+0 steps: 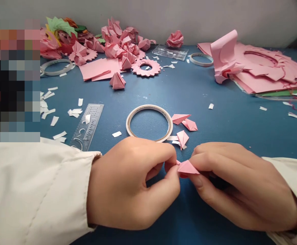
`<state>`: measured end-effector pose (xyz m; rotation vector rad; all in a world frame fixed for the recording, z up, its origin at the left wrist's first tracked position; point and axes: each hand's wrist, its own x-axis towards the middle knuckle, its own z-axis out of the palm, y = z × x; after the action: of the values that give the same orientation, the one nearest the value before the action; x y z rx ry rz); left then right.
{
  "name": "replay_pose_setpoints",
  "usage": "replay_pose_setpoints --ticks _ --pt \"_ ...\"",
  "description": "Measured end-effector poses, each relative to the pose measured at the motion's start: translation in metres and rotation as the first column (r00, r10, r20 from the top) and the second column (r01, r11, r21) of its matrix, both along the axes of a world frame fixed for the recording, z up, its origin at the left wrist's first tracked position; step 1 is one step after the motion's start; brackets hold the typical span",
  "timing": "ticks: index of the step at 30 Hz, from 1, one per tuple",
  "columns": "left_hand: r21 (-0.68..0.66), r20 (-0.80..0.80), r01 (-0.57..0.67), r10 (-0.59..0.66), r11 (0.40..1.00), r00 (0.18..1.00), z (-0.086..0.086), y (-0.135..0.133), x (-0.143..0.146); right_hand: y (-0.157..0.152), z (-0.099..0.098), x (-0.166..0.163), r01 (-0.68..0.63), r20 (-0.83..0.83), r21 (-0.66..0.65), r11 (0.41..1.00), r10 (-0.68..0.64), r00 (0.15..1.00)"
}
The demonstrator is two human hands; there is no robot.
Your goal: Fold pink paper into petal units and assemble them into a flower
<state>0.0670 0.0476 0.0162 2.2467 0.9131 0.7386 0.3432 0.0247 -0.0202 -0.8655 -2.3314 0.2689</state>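
Between my two hands is a small folded pink paper piece (188,167). My left hand (135,183) pinches its left end between thumb and forefinger. On its right end, the thumb and forefinger of my right hand (237,183) are closed too. Just beyond my fingers lies a roll of double-sided tape (128,127) with a short end sticking out at its right. Beside the roll rest a few more folded pink pieces, one of them a pink paper piece (182,139) next to white strips. The underside of the held piece is partly hidden by my fingers.
A clear plastic ruler (93,117) and scattered white paper scraps (48,114) lie on the left. Along the back are pink paper flowers (124,44), a pink paper ring (146,68), another tape roll (201,59) and a stack of pink paper (263,81). A blurred patch covers the upper left.
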Motion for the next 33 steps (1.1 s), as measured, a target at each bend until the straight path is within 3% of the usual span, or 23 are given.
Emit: replay_pose_setpoints --ticks 6,10,17,23,25,30,33 --pt "0.159 -0.110 0.020 -0.003 0.987 0.994 -0.005 0.003 0.003 0.007 0.009 -0.002 -0.134 0.125 0.042 0.990 0.128 0.984" --pt "0.235 -0.074 0.000 0.018 0.972 0.997 -0.009 0.004 0.008 0.013 0.014 -0.009 -0.113 0.122 0.080 0.990 0.102 0.987" --pt "0.034 0.034 -0.017 0.015 0.999 0.999 -0.005 -0.002 0.007 -0.001 0.008 0.002 0.021 0.104 0.028 0.999 -0.024 0.994" --pt "-0.002 0.057 0.025 -0.025 1.000 0.998 -0.004 0.002 0.006 -0.008 0.002 0.009 0.072 0.088 0.005 0.997 -0.072 0.993" --pt "0.041 0.005 0.030 -0.031 0.999 1.000 -0.004 0.002 0.005 -0.003 0.006 0.005 0.054 0.075 -0.003 0.999 -0.054 0.996" --pt "0.321 -0.133 0.019 0.025 0.947 0.991 -0.009 0.002 0.002 0.009 0.017 -0.008 -0.074 0.069 0.002 0.997 0.074 0.995" --pt "0.386 -0.151 0.044 0.016 0.921 0.988 -0.013 0.002 0.001 0.010 0.017 -0.009 -0.068 0.082 0.033 0.997 0.065 0.994"
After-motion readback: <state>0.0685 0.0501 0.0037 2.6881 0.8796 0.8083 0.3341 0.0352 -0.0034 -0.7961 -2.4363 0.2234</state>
